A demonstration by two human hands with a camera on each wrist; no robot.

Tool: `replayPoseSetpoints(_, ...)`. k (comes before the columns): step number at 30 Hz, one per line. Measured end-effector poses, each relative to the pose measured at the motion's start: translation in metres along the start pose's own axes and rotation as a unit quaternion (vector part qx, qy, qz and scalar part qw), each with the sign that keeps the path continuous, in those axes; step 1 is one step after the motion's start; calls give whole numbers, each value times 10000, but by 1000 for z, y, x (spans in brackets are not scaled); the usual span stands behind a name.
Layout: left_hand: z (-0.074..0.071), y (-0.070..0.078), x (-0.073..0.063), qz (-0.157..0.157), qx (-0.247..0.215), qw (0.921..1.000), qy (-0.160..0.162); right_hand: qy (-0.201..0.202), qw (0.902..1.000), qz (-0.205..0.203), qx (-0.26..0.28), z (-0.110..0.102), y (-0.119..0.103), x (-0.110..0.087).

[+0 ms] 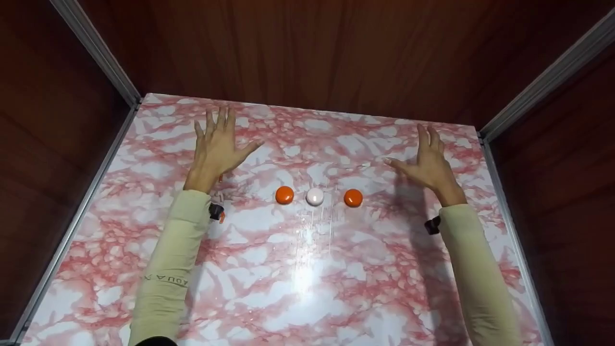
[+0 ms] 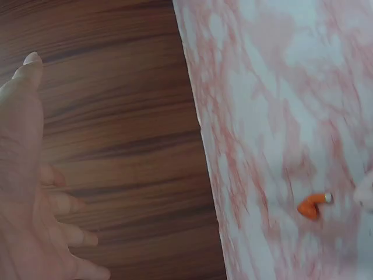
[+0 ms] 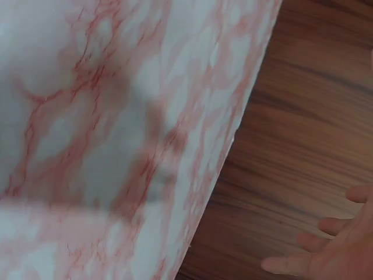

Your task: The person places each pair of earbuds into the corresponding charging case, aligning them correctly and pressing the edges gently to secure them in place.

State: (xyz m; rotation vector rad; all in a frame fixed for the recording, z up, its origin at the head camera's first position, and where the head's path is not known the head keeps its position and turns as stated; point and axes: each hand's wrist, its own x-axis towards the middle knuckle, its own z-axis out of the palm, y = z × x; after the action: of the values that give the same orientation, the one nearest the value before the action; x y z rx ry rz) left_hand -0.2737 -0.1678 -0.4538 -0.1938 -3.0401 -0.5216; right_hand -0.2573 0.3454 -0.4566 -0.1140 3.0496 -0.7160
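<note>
My left hand [image 1: 216, 149] hovers over the left far part of the table, fingers spread and thumb out, holding nothing. On the right, my right hand [image 1: 430, 166] is also spread and holds nothing; its shadow falls on the tabletop. Between them lie a glossy round orange piece [image 1: 284, 195], a round white piece [image 1: 314, 196] and a second round orange piece [image 1: 353, 198]. Beside the left wrist, partly hidden by it, are small orange and white bits. In the left wrist view one is an orange earbud-shaped piece [image 2: 315, 205], near a white piece [image 2: 365, 191] cut off by the edge.
The table [image 1: 269, 298] has a red and white marbled top with a bright glare near the middle. Dark wood-grain panels [image 1: 307, 53] stand at the back and both sides, joined by grey metal posts [image 1: 98, 48]. Small black cameras sit at both wrists.
</note>
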Motion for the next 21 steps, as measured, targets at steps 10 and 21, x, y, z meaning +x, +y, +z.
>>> replayPoseSetpoints(10, 6, 21, -5, 158, -1093, 9939, -46, -48, 9962, 197, 842, -4, -8, -17)
replayPoseSetpoints(21, 17, 52, -9, 331, -2402, 9702, -22, -202, 9875, 22, 1563, -1, -24, -28)
